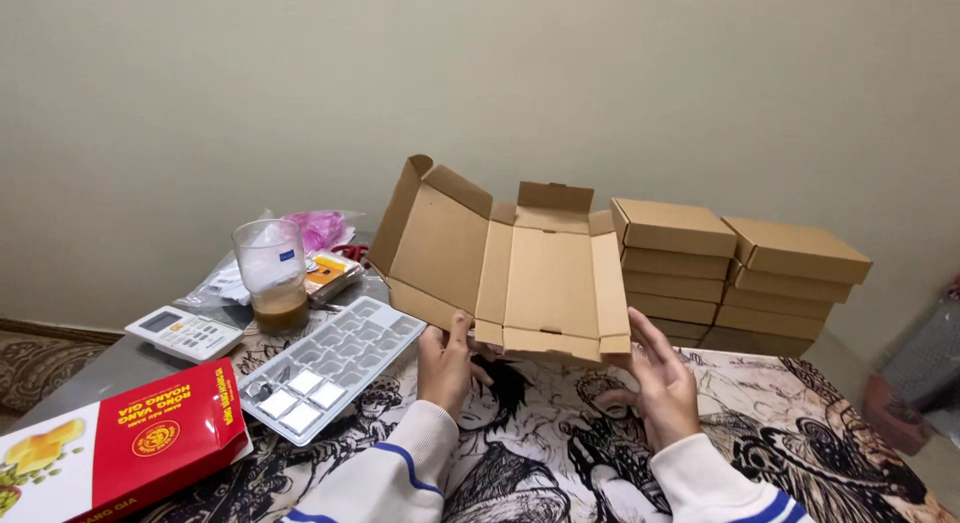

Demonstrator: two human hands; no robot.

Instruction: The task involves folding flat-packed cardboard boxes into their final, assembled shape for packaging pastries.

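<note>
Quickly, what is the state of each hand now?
Left hand: gripping the lower edge of the open cardboard box.
Right hand: open, fingers spread, touching the box's right corner.

Head camera, close above table (760, 383), facing forward-down toward wall (480, 83).

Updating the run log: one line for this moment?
left hand: holds box | right hand: touches box | box: open, half-folded | stacks: behind
</note>
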